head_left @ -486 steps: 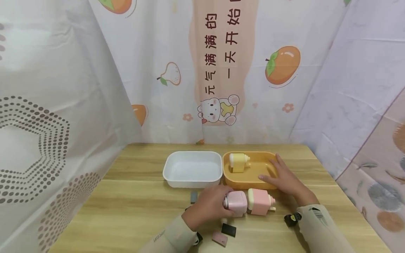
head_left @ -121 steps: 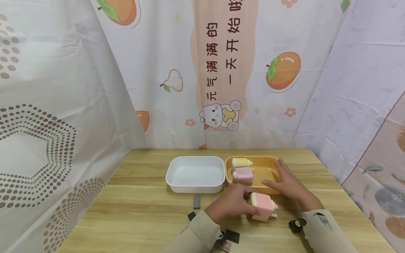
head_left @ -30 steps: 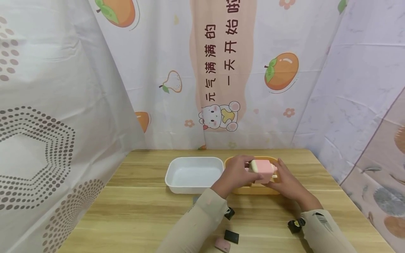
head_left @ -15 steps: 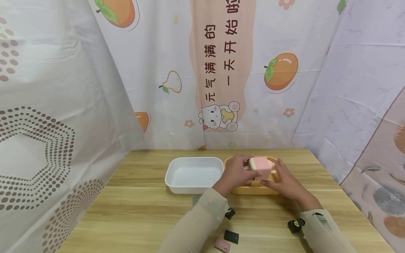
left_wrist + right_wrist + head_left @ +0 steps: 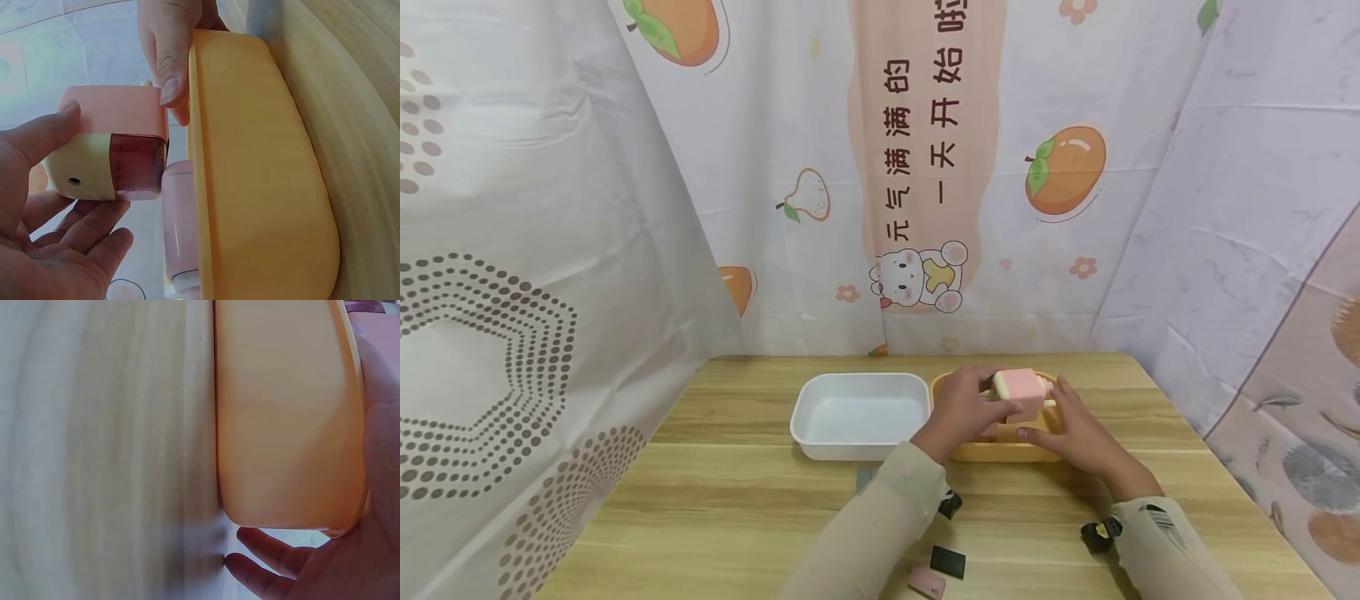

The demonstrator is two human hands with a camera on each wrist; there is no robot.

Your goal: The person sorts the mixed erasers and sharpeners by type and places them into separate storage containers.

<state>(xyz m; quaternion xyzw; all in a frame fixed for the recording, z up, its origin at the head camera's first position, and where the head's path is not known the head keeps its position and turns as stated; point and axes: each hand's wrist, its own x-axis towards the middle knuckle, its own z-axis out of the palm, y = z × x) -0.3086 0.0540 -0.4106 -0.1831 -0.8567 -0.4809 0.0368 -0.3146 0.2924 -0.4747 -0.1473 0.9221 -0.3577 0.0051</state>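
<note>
Thumb and fingers of my left hand (image 5: pixel 958 410) grip a pink and cream pencil sharpener (image 5: pixel 1019 395) over the orange tray (image 5: pixel 1006 452). In the left wrist view, the pencil sharpener (image 5: pixel 115 112) shows its round pencil hole and a dark red see-through drawer. A lilac pencil sharpener (image 5: pixel 179 219) lies in the tray, its top above the rim; the yellow one is hidden behind my left hand. My right hand (image 5: pixel 1084 437) holds the tray's right end, with the thumb over the near rim and fingers (image 5: pixel 265 550) round the outside.
A white tray (image 5: pixel 861 451) stands left of the orange one. On the wooden table lie a grey block (image 5: pixel 866 478), a black block (image 5: pixel 948 562) and a pink block (image 5: pixel 927 582). Printed curtains hang behind and at both sides.
My left hand earlier put the lilac sharpener in the orange tray, then took the pink one off the table and raised it over the tray. My right hand has stayed at the tray.
</note>
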